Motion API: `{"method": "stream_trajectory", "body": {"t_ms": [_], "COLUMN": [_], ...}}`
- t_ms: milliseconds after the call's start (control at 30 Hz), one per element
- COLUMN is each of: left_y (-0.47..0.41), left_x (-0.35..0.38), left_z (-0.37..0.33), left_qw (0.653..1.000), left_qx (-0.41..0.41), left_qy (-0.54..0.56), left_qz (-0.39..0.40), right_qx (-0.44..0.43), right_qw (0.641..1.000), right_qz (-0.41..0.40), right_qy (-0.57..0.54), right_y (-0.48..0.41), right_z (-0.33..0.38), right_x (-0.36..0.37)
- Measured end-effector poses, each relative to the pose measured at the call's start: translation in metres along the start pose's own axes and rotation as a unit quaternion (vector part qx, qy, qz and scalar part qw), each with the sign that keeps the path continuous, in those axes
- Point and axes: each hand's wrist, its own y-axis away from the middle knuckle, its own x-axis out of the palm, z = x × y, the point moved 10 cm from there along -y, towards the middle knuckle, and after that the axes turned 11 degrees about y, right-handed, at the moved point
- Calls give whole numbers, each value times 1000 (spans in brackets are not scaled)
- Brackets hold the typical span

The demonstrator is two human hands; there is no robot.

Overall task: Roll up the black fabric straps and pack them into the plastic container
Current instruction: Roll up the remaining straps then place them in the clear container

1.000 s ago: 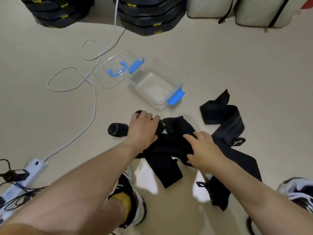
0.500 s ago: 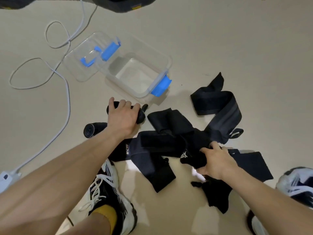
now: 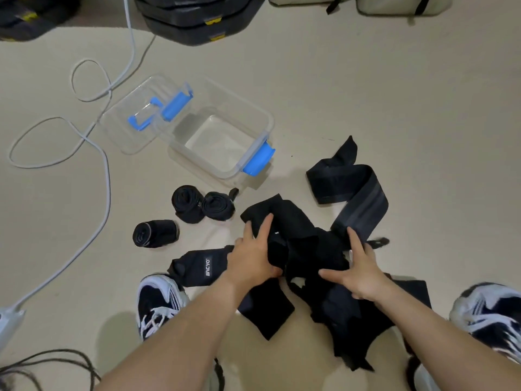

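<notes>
A tangled heap of black fabric straps (image 3: 307, 249) lies on the floor between my feet. My left hand (image 3: 253, 256) holds a bunched part of the heap, its fingers wrapped into the cloth. My right hand (image 3: 359, 273) lies on the heap with fingers spread and straight. Three rolled straps sit to the left: two side by side (image 3: 203, 204) and one lower (image 3: 155, 233). The clear plastic container (image 3: 253, 122) with blue clips stands open behind them, nothing inside. A wide grey-striped strap (image 3: 355, 193) trails off to the right.
The container's clear lid (image 3: 127, 128) lies beside it on the left. A white cable (image 3: 105, 170) loops across the floor to a power strip (image 3: 8, 320). Black stacked cases (image 3: 197, 21) and beige bags (image 3: 394, 4) line the far edge. My shoes (image 3: 158, 303) flank the heap.
My left hand let go of the rolled strap, leaving it beside another roll, and moved right onto the heap. My right hand opened and now lies flat on the straps.
</notes>
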Motion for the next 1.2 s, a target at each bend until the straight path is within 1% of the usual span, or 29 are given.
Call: {"method": "stream_trajectory", "body": {"t_ms": [67,133,167,233,367,434,500,534,600,667,767,834,901,967,1001,1034,1101,1134,1167,1201], "left_y": [2,5,7,10,16,14,18,22,32,44,69,89,107,123,132,138,149,151,150,147], "left_x": [8,14,16,29,46,40,22,10,-16,-44,-87,-110,-128,-140,-144,-147,-145,-139,-130,-116], "left_z": [-11,-26,-33,-46,-61,-58,-57,-60,-69,-82,-102,-105,-103,-100,-101,-100,-95,-91,-88,-85], "left_qw": [998,997,998,998,973,952,930,918,895,886,891,895,909,924,921,907,860,842,837,846], "left_qx": [2,18,24,26,31,13,5,15,30,50,87,96,93,82,84,86,67,51,33,13], "left_qy": [-57,-74,-51,42,207,298,368,397,441,454,431,411,376,331,334,363,460,498,514,509], "left_qz": [14,20,23,49,99,71,13,-15,-56,-75,-112,-142,-156,-172,-182,-196,-209,-202,-184,-158], "right_qx": [-4,-21,-27,-40,-73,-76,-54,-41,-6,9,-26,-51,-74,-94,-106,-117,-136,-130,-103,-56], "right_qw": [997,992,988,982,986,981,971,963,944,929,924,927,926,922,918,915,917,924,934,941], "right_qz": [-11,-13,-5,8,9,-12,-33,-44,-94,-159,-222,-278,-332,-365,-378,-384,-373,-354,-331,-306], "right_qy": [-82,-127,-150,-182,-152,-176,-230,-263,-316,-334,-311,-247,-166,-94,-64,-41,-36,-56,-90,-133], "right_y": [-4,-5,-3,1,10,20,34,40,53,71,105,135,167,201,219,234,255,258,258,254], "right_z": [2,10,17,27,33,30,28,26,17,13,29,40,50,64,72,79,90,90,84,70], "right_x": [4,8,11,16,9,-4,-23,-33,-63,-101,-156,-195,-229,-250,-258,-263,-270,-271,-269,-264]}}
